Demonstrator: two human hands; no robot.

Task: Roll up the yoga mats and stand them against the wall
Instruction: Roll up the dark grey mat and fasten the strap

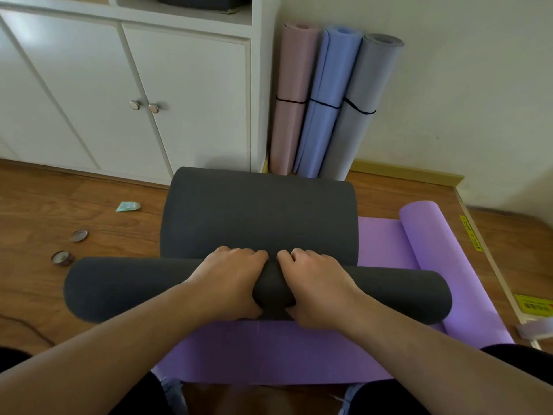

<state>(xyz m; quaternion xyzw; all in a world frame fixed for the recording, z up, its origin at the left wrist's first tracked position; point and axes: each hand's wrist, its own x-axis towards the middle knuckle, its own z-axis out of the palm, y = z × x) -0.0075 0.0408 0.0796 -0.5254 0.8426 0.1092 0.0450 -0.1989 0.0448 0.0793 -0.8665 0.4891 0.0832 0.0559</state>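
Three standing mats (324, 103), two unrolled (257, 214)

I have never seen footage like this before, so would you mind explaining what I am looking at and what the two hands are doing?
There is no machine here: a person wears a camera on the head, so this single picture looks forward and down at their own arms. The left hand and right hand grip the rolled part of a dark grey mat, fingers curled over the roll; the rest of it lies flat ahead. Under it lies a purple mat, partly rolled at the right. Against the wall stand three finished rolls, each tied with a black band: a pink mat, a blue mat and a light grey mat. A few small items lie on the wooden floor beside a white cupboard.
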